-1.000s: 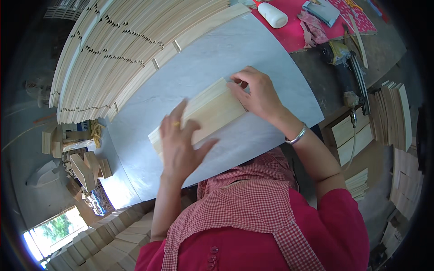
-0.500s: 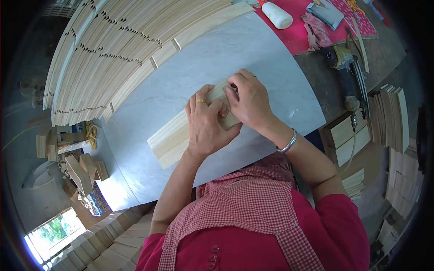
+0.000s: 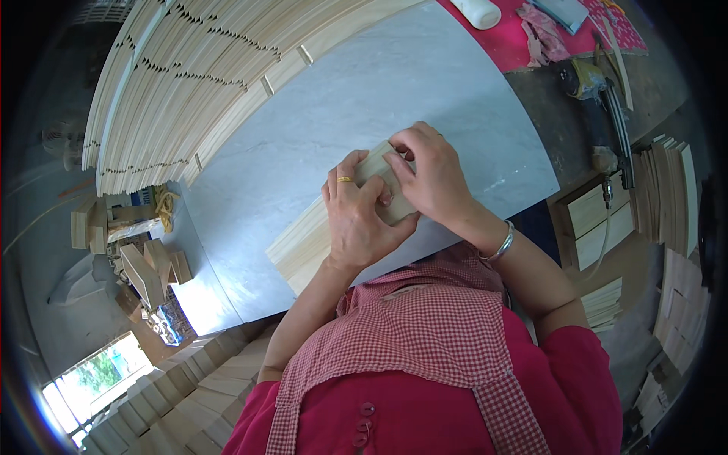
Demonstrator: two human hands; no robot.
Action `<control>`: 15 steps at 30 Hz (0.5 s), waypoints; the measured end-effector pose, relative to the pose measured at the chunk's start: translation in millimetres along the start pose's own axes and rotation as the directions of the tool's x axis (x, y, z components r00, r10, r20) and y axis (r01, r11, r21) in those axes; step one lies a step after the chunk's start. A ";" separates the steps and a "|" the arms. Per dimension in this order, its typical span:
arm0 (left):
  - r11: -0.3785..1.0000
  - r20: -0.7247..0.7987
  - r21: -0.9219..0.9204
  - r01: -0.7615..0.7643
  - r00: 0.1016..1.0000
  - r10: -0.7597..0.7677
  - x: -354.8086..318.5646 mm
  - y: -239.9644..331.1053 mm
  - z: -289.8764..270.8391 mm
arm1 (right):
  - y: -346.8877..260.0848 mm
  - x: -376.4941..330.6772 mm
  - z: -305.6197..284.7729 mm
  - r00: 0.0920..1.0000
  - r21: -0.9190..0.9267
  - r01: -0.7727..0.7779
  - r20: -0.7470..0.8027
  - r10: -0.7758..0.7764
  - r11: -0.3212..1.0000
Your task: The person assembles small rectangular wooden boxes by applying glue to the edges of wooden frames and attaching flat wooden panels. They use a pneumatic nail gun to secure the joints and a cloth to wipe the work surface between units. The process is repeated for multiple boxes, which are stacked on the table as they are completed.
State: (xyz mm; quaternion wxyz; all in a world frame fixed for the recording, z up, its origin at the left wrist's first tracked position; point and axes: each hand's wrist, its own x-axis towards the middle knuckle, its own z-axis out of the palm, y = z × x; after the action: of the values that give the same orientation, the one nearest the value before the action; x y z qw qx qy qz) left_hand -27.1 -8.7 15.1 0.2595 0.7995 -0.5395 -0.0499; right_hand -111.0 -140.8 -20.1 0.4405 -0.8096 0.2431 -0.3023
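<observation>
While both hands bear on it, the wooden board (image 3: 305, 246) lies on the table (image 3: 364, 83) directly beneath the fingers, its uncovered end extending leftward past the left knuckles. It is pale cream, long and straight-edged, with fine grain running lengthwise and a squared left end. The surface under the palms is hidden.

The left hand (image 3: 361, 221), wearing a plain gold ring (image 3: 345, 179), spans the board: outer fingers bent over the far edge, index finger curled on top, thumb stretched to the near edge. The right hand (image 3: 436, 178) is curled at the right end, thumb and bent index finger closing on the far corner; whether anything small sits between them cannot be told. A smooth metal bracelet (image 3: 503, 241) circles that wrist.

The table around the fingertips is grey, smooth and faintly veined. Beyond the left fingers stand tightly packed, thin wooden strips (image 3: 189, 91) with notched edges. Beyond the right fingers, a crumpled pink cloth (image 3: 544, 36) lies on a red sheet (image 3: 497, 42), beside a rounded white bottle (image 3: 481, 10).
</observation>
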 end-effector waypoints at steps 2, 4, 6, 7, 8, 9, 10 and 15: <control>1.000 -0.002 0.006 -0.009 1.000 0.009 -2.1 -0.1 -0.3 | -0.9 -2.7 -1.8 0.997 0.046 -0.072 0.009 0.072 0.996; 1.000 0.005 0.013 -0.005 1.000 0.005 -2.1 -0.5 0.3 | -1.9 -4.3 -1.6 0.997 0.022 -0.075 -0.006 0.075 0.997; 1.000 0.001 -0.002 0.010 1.000 -0.010 -1.2 0.8 0.7 | -4.8 -6.2 2.9 0.999 -0.066 -0.013 -0.040 0.010 0.998; 1.000 -0.001 -0.009 0.018 1.000 -0.018 -0.6 1.2 0.4 | -6.3 -6.0 2.9 0.999 -0.082 -0.006 -0.045 0.003 0.997; 1.000 0.005 0.003 0.009 1.000 -0.009 -0.2 0.7 0.0 | -8.0 -5.1 2.2 0.999 -0.099 0.000 -0.050 -0.005 0.995; 1.000 0.011 0.012 0.001 1.000 -0.001 -0.8 0.4 0.8 | -8.9 -5.5 1.4 0.999 -0.118 0.005 -0.052 -0.011 0.993; 1.000 0.017 0.020 -0.007 1.000 0.006 -1.1 -0.1 1.6 | -9.1 -5.3 1.5 0.998 -0.107 0.002 -0.056 -0.008 0.994; 0.998 -0.017 0.042 -0.040 0.999 0.040 -0.8 -0.6 3.3 | 8.3 -6.2 -6.5 1.000 0.141 -0.014 -0.018 0.017 0.990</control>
State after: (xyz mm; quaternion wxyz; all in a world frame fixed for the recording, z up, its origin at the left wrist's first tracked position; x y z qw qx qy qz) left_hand -28.1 -9.0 11.8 0.2485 0.7942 -0.5540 -0.0263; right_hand -120.9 -144.5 -26.1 0.4967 -0.7715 0.2318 -0.3231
